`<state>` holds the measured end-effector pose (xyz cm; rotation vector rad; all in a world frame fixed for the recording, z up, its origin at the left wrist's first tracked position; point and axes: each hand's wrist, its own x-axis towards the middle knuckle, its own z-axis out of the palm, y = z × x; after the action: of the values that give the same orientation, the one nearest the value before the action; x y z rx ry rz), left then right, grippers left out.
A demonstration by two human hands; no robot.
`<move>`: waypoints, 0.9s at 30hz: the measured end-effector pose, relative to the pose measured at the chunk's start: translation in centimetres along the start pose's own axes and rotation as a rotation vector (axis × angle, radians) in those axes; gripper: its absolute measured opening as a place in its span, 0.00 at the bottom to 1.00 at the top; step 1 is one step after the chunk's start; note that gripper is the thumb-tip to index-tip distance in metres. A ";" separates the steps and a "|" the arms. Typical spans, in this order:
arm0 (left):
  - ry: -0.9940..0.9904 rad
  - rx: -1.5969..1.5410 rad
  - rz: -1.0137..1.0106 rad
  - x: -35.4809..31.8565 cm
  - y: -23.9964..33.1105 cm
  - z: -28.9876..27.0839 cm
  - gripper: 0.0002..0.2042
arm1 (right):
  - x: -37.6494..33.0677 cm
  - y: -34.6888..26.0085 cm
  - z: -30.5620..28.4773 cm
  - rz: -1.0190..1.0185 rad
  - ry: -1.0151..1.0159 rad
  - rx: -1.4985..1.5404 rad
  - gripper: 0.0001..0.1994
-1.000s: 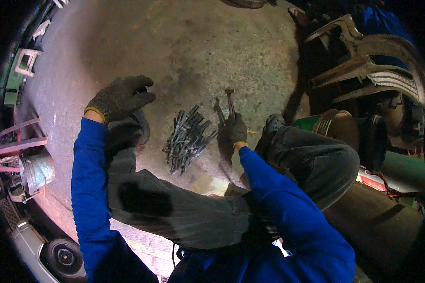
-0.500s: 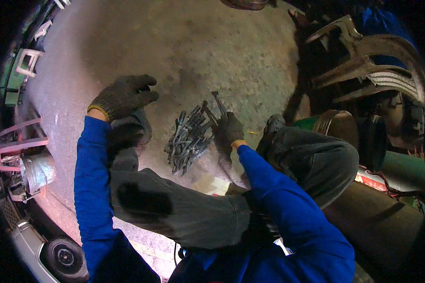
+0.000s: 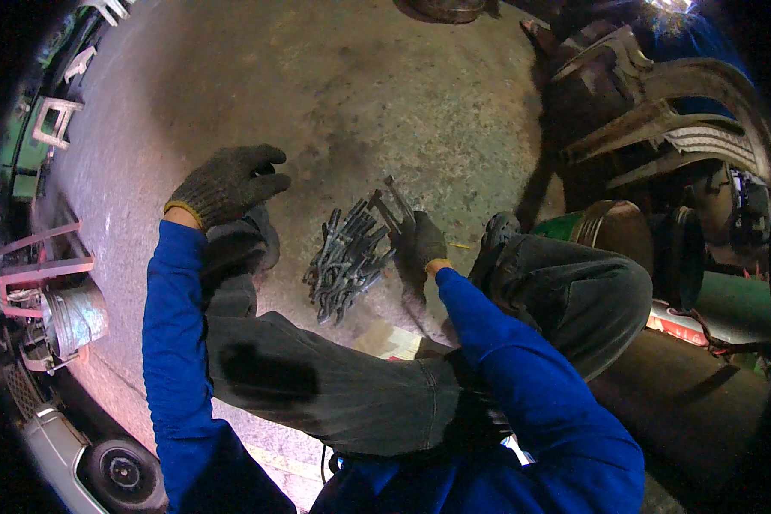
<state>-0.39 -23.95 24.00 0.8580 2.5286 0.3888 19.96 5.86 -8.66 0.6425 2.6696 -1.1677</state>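
Observation:
My left hand (image 3: 225, 182), in a dark knitted glove with a yellow cuff, is held above my left foot. Its fingers are stretched out and apart, and nothing is in them. My right hand (image 3: 423, 239), gloved alike, is closed around two slim dark metal pieces (image 3: 393, 202) that stick out past the fingers, tips apart. Whether they are joined inside the grip is hidden. Just left of that hand, a heap of similar short metal rods (image 3: 345, 262) lies on the floor between my legs, most of them pointing roughly the same way.
Plastic chairs (image 3: 698, 94) stand at the right, above a green-sided drum (image 3: 587, 224). Left are a pink metal frame (image 3: 47, 271), a silvery bucket (image 3: 75, 315) and a vehicle wheel (image 3: 122, 469). A flat pale piece (image 3: 387, 341) lies near my leg on the concrete floor (image 3: 317, 77).
The whole view has shifted slightly. A bright bluish-white light now shows at the upper right. Both hands keep nearly the same pose, the right one still on the metal pieces.

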 end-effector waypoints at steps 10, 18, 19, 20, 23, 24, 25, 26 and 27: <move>0.008 0.035 -0.008 -0.6 0.6 -0.2 0.29 | 1.5 0.7 0.0 0.048 -0.152 -0.054 0.26; -0.074 0.046 -0.089 -0.5 1.3 -0.1 0.26 | -0.8 3.3 0.1 -0.024 0.084 -0.046 0.24; -0.069 0.031 -0.082 -0.3 1.4 -0.1 0.27 | -1.0 4.1 0.0 -0.022 0.117 -0.021 0.24; -0.064 0.016 -0.076 0.0 1.4 0.0 0.28 | -0.8 4.6 -0.1 0.049 0.136 0.047 0.24; -0.064 0.033 -0.037 0.5 1.9 -0.2 0.28 | -0.3 5.4 -0.1 0.163 0.110 -0.037 0.23; -0.066 0.049 -0.020 0.7 2.2 -0.2 0.27 | -0.3 5.5 -0.2 0.186 0.089 -0.114 0.23; -0.070 0.050 -0.026 1.0 2.5 -0.3 0.27 | -0.1 5.6 -0.3 0.213 0.088 -0.126 0.23; -0.074 0.052 -0.030 1.2 2.6 -0.2 0.27 | -0.2 5.8 -0.4 0.241 0.089 -0.138 0.22; -0.078 0.053 -0.033 1.6 2.9 0.0 0.27 | -0.3 6.2 -0.6 0.271 0.091 -0.150 0.22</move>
<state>-0.10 -20.76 24.66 0.8340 2.4878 0.2743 23.03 9.92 -12.23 1.0129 2.6039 -0.8785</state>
